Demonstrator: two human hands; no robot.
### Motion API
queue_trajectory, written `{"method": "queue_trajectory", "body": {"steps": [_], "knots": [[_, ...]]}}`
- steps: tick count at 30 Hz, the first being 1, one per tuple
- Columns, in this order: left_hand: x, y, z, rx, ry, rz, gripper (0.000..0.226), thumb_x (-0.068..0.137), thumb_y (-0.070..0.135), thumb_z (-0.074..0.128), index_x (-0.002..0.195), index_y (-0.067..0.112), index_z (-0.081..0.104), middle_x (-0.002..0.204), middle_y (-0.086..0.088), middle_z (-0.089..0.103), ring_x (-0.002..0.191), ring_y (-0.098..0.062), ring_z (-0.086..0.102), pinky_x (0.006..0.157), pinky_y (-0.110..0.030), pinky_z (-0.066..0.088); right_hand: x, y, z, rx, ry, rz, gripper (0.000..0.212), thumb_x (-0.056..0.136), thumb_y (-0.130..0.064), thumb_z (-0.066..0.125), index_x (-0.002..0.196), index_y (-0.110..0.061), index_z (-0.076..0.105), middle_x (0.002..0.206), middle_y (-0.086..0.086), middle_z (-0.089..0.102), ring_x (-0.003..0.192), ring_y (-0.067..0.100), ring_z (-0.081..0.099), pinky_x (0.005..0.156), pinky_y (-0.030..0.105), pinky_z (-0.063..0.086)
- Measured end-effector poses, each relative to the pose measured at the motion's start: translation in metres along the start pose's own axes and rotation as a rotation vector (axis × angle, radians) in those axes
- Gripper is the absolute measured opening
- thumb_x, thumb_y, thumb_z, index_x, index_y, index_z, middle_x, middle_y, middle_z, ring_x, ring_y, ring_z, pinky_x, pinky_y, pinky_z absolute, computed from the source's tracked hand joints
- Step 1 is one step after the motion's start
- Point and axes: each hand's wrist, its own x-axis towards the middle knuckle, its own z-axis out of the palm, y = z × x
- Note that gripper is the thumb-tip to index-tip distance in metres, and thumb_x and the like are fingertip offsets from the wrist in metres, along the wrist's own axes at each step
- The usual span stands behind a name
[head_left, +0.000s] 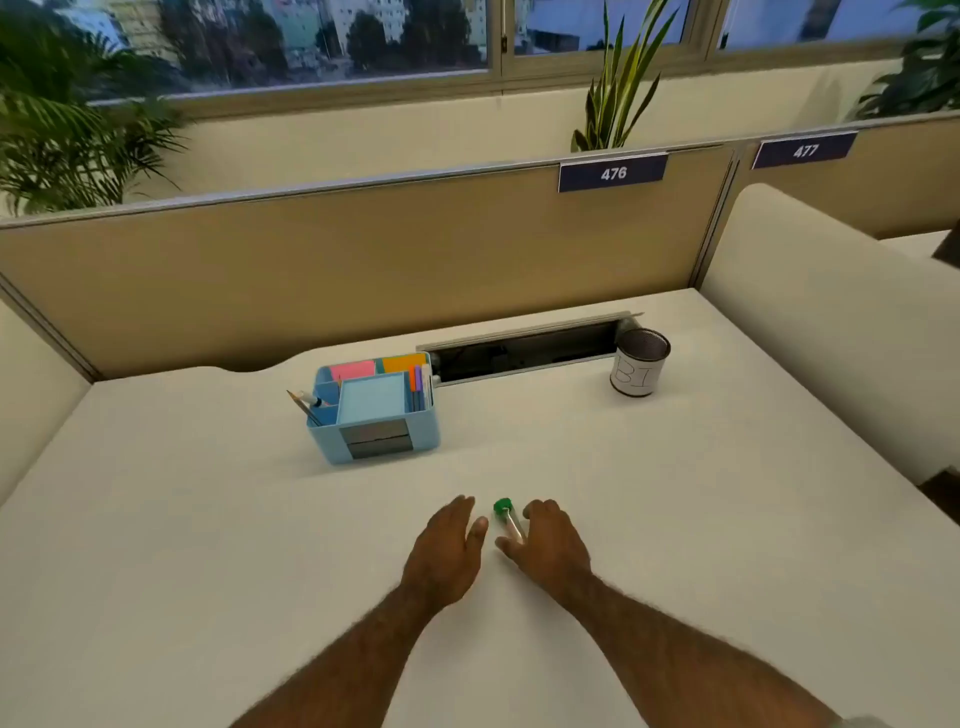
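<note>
Fingers of the right hand seemingly pinch a clear, green-capped tube.

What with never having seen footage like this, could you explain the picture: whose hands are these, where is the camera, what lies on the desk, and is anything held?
There is no machine here: a person works with bare hands. The single picture comes from a camera worn on the head, looking forward and down. On the white desk stand a blue organiser with sticky notes and pens, and a labelled mesh cup. The right hand pinches the lower end of a small green-capped tube; the left hand is open beside it, holding nothing.
</note>
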Motion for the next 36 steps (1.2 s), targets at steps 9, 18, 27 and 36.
{"method": "queue_trajectory", "body": {"steps": [9,18,27,36], "knots": [[-0.001,0.004,0.008,-0.363,0.022,-0.020,0.050,0.100,0.029,0.040,0.148,0.017,0.032,0.154,0.001,0.035,0.139,-0.009,0.034,0.109,-0.015,0.021,-0.004,0.000,0.019,0.348,-0.010,-0.081,0.021,0.091,-0.033,0.059,0.100,-0.015,0.064,0.097,0.003,0.067,0.087,0.017,0.060,0.080,0.031,0.050],[0.010,0.000,0.002,-0.970,0.005,-0.223,0.040,0.085,0.020,0.068,0.125,0.012,0.063,0.113,-0.002,0.072,0.107,-0.013,0.067,0.093,-0.027,0.052,-0.011,-0.004,0.018,0.551,-0.185,-0.087,0.025,0.091,-0.037,0.059,0.103,-0.016,0.066,0.089,-0.005,0.069,0.077,0.006,0.059,0.075,0.026,0.047],[0.012,0.005,0.006,-1.010,0.079,-0.264,0.038,0.084,0.015,0.069,0.121,0.007,0.064,0.111,-0.010,0.072,0.105,-0.019,0.067,0.095,-0.031,0.053,-0.004,0.003,0.016,0.575,-0.183,-0.104,0.025,0.089,-0.033,0.062,0.107,-0.017,0.067,0.109,0.008,0.072,0.104,0.024,0.064,0.091,0.037,0.051],[0.010,0.010,0.008,-0.963,0.114,-0.285,0.038,0.086,0.015,0.068,0.123,0.007,0.064,0.111,-0.009,0.072,0.103,-0.018,0.068,0.095,-0.032,0.053,-0.003,0.003,0.017,0.530,-0.167,-0.126,0.024,0.089,-0.033,0.061,0.108,-0.021,0.069,0.105,0.000,0.075,0.097,0.017,0.067,0.091,0.037,0.052]]}}
